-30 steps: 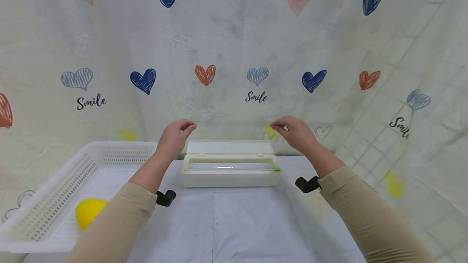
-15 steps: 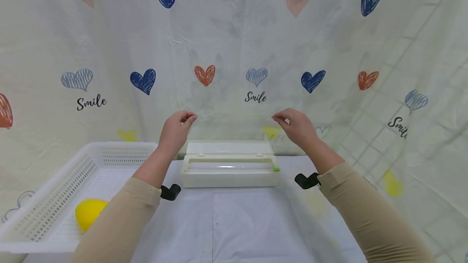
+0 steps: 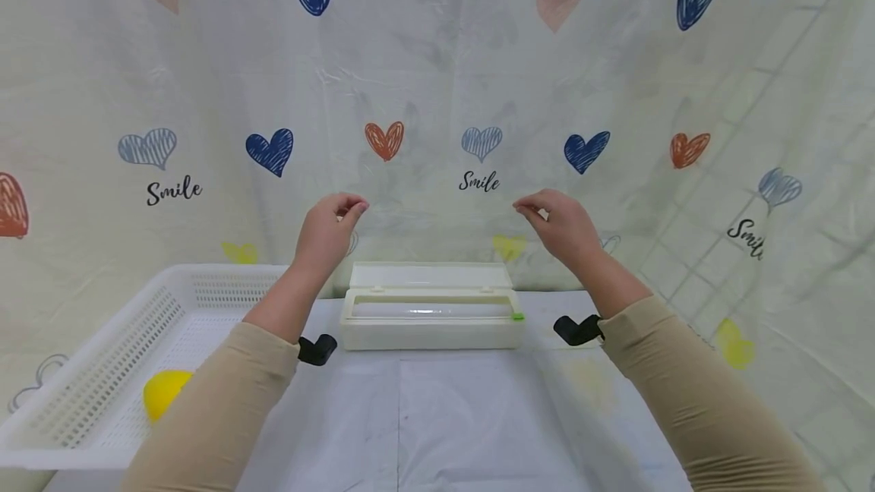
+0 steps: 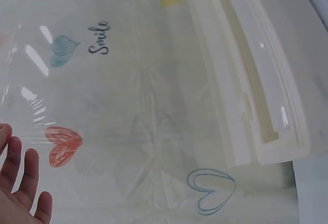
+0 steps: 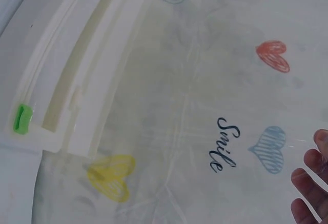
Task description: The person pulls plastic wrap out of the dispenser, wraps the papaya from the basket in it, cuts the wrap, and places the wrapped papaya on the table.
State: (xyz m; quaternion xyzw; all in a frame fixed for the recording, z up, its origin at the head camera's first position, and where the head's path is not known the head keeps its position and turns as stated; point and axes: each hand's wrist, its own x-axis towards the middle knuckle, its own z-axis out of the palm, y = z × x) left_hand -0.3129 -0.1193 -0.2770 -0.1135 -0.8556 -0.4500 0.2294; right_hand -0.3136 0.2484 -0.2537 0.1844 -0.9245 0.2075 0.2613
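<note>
Above the white dispenser box (image 3: pixel 432 337) by the tabletop's (image 3: pixel 472 424) far edge, the left hand (image 3: pixel 326 232) and right hand (image 3: pixel 564 232) pinch clear film (image 4: pixel 37 60) stretched between them; it looks feather-light, limp, clingy, easily torn, best held by its upper corners

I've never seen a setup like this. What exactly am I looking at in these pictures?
No robot here: just a person's bare left hand and right hand. The wide picture comes from a camera worn on the head; the two closer ones come from cameras on the wrists. On the white-covered table sits a white box, lid open, with a green piece at its right end. Left of it, a white basket holds something yellow. Both hands seem to pinch clear film, visible mostly as glare in the left wrist picture.
</note>
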